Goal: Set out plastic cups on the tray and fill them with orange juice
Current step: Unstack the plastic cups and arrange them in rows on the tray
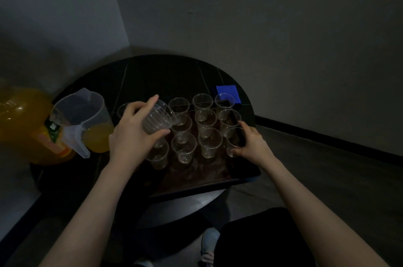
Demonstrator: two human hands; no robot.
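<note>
Several clear plastic cups (209, 143) stand upright in rows on a dark tray (244, 176) on a round black table. My left hand (130, 133) grips a tilted stack of nested clear cups (158, 119) above the tray's left side. At the tray's right edge my right hand (250, 143) holds a single cup (233, 142), fingers curled round it. All the cups on the tray look empty. A clear plastic pitcher (82, 118) with some orange juice in its bottom stands left of the tray.
A large orange juice bottle (24, 125) stands at the far left beside the pitcher. A blue cloth (229, 92) lies at the table's back right. Walls close in behind the table; my knee and shoe show below it.
</note>
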